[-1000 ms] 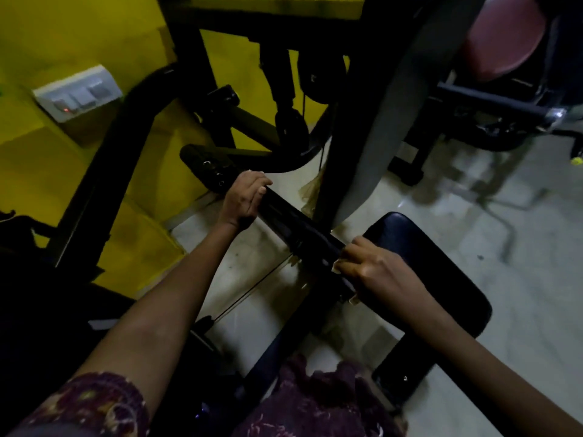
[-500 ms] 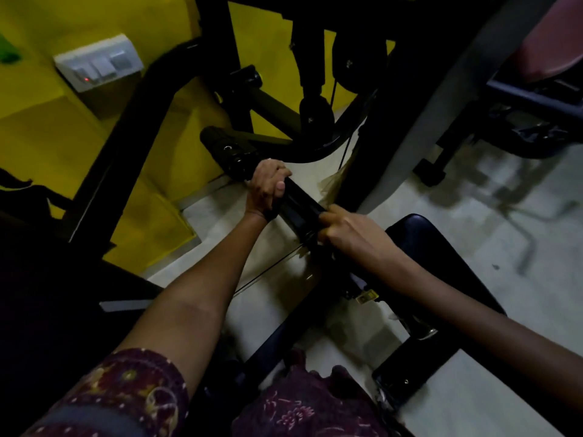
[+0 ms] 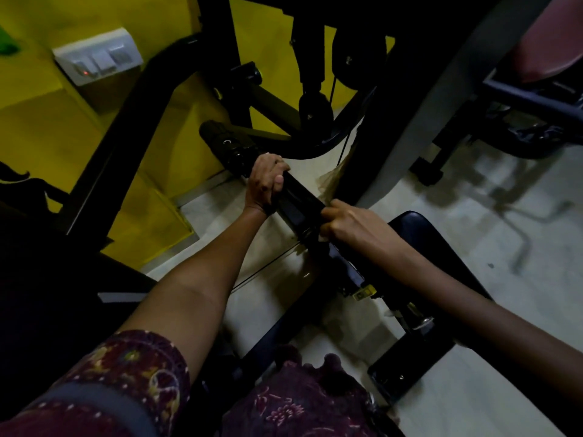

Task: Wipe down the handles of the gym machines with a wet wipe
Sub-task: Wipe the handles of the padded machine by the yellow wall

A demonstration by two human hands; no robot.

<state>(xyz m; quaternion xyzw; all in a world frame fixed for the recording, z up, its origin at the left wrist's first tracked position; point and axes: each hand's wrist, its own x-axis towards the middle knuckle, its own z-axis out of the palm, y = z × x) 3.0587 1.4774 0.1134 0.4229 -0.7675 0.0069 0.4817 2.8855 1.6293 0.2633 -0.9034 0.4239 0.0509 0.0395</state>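
- Gripping the black handle bar (image 3: 296, 200) with both hands, same as half a second ago; bar runs diagonally from upper left to lower right across mid-frame.
- left hand (image 3: 266, 182) wrapped round the bar just below the ribbed grip end (image 3: 225, 143), fingers curled over the top, thumb on near side; holds about the same spot as in both earlier frames.
- right hand (image 3: 350, 223) closed round the bar lower down, fingers curled onto it; a second ago it sat further down the bar, now close to the left hand with a short stretch of bar between them.
- wet wipe (image 3: 322, 238): only a small pale scrap shows under the right hand's fingers, against the bar; mostly hidden.
- black seat pad (image 3: 441, 247) lies under and right of the right forearm.
- switch plate (image 3: 97, 59) on the yellow wall (image 3: 47, 127) upper left; placed much as in the frame half a second ago.
- maroon pad (image 3: 549, 52) of another machine at top right.
- Pale floor (image 3: 473, 200) below, patterned sleeve (image 3: 126, 373) at bottom left.
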